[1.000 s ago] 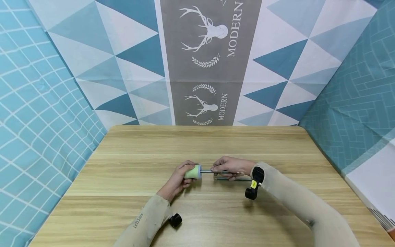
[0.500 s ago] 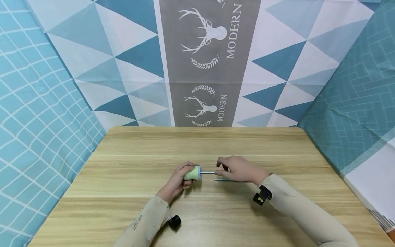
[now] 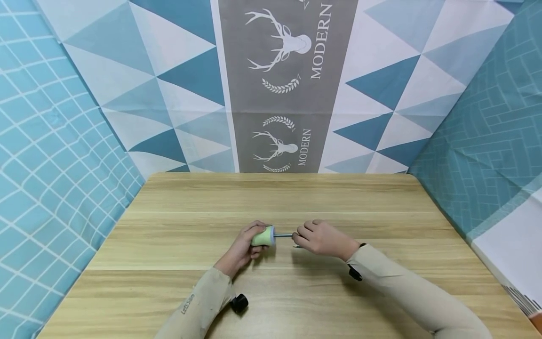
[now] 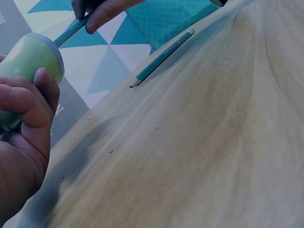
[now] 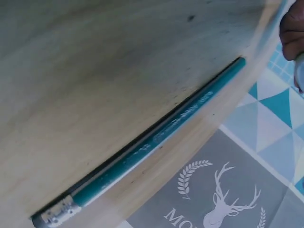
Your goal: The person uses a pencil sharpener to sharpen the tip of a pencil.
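My left hand (image 3: 242, 247) grips a small green pencil sharpener (image 3: 263, 237) with a pale blue rim, held on its side over the table. A pencil (image 3: 282, 235) sticks out of the rim end towards the right. The fingers of my right hand (image 3: 325, 240) pinch this pencil, hiding its outer part in the head view. Below that hand, a second, dark green pencil (image 5: 156, 142) with a metal ferrule lies on the table. Mostly covered in the head view, it shows whole in the left wrist view, its sharpened tip towards the sharpener.
The wood-grain table (image 3: 190, 202) reaches back to a wall covering (image 3: 279, 94) with a deer print and blue triangles. Blue tiled sheets (image 3: 59, 155) hang at the left, and a teal one (image 3: 487, 117) at the right. A white panel (image 3: 508, 254) stands by the right edge.
My right hand has rolled over at the wrist, its fingers loosening, then curling in round the pencil again. It now covers most of the second pencil. The left hand and sharpener have hardly moved.
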`<state>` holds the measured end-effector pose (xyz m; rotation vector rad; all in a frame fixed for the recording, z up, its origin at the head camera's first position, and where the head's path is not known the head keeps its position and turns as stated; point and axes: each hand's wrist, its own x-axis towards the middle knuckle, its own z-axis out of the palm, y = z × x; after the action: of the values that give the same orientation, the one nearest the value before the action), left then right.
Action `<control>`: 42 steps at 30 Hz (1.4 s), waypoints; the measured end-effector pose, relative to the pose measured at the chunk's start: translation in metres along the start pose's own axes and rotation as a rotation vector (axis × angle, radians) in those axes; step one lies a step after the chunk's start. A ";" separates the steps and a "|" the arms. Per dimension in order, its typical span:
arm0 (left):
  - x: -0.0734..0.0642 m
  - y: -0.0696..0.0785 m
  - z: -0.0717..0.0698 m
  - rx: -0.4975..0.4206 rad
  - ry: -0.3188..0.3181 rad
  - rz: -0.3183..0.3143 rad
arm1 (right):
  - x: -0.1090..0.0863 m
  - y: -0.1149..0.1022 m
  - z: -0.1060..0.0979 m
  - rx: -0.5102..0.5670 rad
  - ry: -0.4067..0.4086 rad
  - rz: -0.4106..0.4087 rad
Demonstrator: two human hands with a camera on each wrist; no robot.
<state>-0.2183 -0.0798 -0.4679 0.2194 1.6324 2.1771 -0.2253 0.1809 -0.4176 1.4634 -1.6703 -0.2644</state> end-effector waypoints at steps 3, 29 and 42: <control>0.000 0.000 0.000 -0.006 0.003 -0.006 | -0.001 0.000 0.003 -0.032 0.012 -0.020; 0.000 0.001 -0.003 -0.016 0.014 -0.030 | 0.014 0.006 0.002 0.924 -0.304 0.423; 0.000 0.001 -0.002 -0.025 0.009 -0.021 | 0.017 0.015 0.002 1.350 -0.402 0.760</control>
<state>-0.2192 -0.0823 -0.4673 0.1851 1.6043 2.1841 -0.2358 0.1696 -0.4011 1.4702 -2.7973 1.2944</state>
